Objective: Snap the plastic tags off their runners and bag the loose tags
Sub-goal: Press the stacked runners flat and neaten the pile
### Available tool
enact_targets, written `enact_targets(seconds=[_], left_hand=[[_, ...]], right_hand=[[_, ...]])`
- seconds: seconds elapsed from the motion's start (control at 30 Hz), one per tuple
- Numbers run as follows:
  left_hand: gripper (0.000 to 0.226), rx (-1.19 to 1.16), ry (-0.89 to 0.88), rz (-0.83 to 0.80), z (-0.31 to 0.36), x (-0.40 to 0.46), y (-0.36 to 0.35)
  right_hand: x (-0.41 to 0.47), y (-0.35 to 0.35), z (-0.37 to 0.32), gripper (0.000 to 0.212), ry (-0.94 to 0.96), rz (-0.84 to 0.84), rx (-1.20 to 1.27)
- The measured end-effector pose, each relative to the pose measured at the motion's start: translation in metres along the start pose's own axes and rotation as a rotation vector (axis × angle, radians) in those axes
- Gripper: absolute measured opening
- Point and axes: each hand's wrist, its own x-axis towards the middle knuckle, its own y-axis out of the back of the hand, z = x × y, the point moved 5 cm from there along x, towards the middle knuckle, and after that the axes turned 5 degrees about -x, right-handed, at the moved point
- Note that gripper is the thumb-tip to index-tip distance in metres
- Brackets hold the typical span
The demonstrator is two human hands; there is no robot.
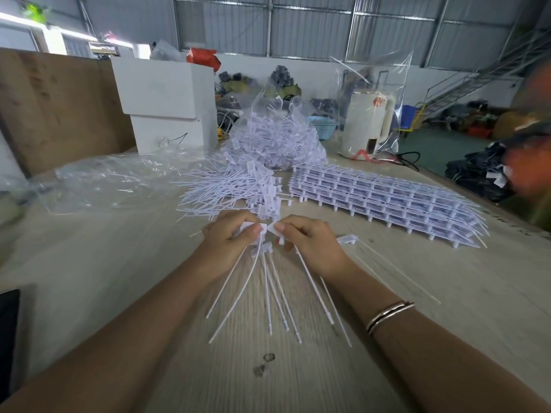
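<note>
Two bare forearms nearest the lens, reaching in over a pale wood-grain counter (pixel 119 263), thin bangles (pixel 389 315) on the right wrist.

Far left: a flat, crumpled clear bag (pixel 98 186) lying on the counter, with a white box (pixel 167 102) standing behind it.

Next, a loose heap of snapped-off tags (pixel 226 183), white heads jumbled to the right and thin tails fanned to the left, spilling from the foot of a clear bag stuffed with tags (pixel 277 135) that stands upright behind the heap.

Centre, near edge: left hand (pixel 229 242) curled closed, thumb and fingers pinching the heads of a bunch of white tags (pixel 268 281), long tails splaying down toward the camera. Right hand (pixel 310 242) likewise curled closed, thumb and forefinger nipping a white tag head just beside the left thumb, the two pinches almost touching (whether on one strip or two separate pieces, hard to tell).

Just right of the right hand, a single tag (pixel 348 239) lying loose on the counter.

Further right, a long stack of uncut runner sheets (pixel 387 201), laid flat and running diagonally away. Behind it, a white kettle (pixel 369 126) partly veiled by another upright clear bag.
</note>
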Motion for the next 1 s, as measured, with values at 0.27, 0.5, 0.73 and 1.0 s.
enact_targets(seconds=[0.27,0.5,0.73,1.0], left_hand=[[0.018,-0.613,0.196,0.035,-0.012,-0.004,0.010],[0.018,0.443,0.159,0.034,-0.021,0.004,-0.001],[0.043,0.273,0.029,0.090,-0.002,-0.003,0.002],[0.015,0.260,0.054,-0.081,-0.012,-0.001,-0.006]], right_hand=[[-0.004,0.010,0.008,0.018,-0.169,0.106,0.582],[-0.007,-0.004,-0.008,0.020,0.117,0.039,-0.265],[-0.009,-0.011,-0.014,0.038,0.114,0.012,-0.365],[-0.009,-0.004,-0.012,0.037,0.195,-0.059,-0.400]])
